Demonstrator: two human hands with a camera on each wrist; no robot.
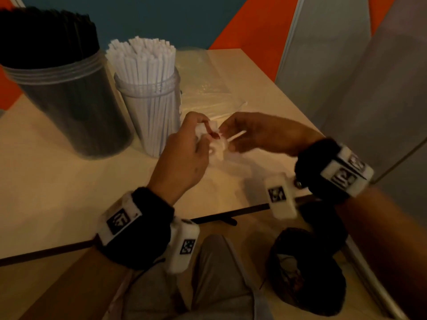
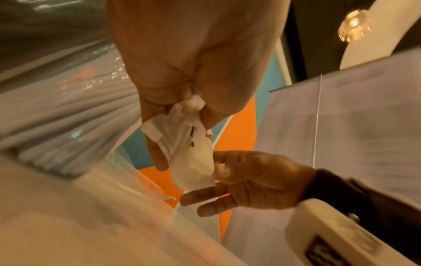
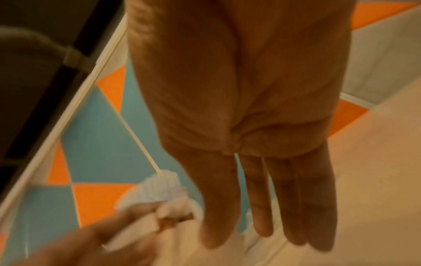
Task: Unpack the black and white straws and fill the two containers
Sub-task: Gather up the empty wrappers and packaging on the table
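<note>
Here crumpled wrapper sits pinched in left fingers.

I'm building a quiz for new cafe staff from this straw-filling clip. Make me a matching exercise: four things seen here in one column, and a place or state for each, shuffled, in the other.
Things:
1. black straws
2. white straws
3. crumpled white wrapper
4. clear plastic bag

Places or states:
A. lying flat on the table behind the hands
B. standing in the smaller clear jar
C. gripped in the left hand
D. standing in the larger clear jar

Pairs: 1-D, 2-B, 3-C, 4-A
</note>
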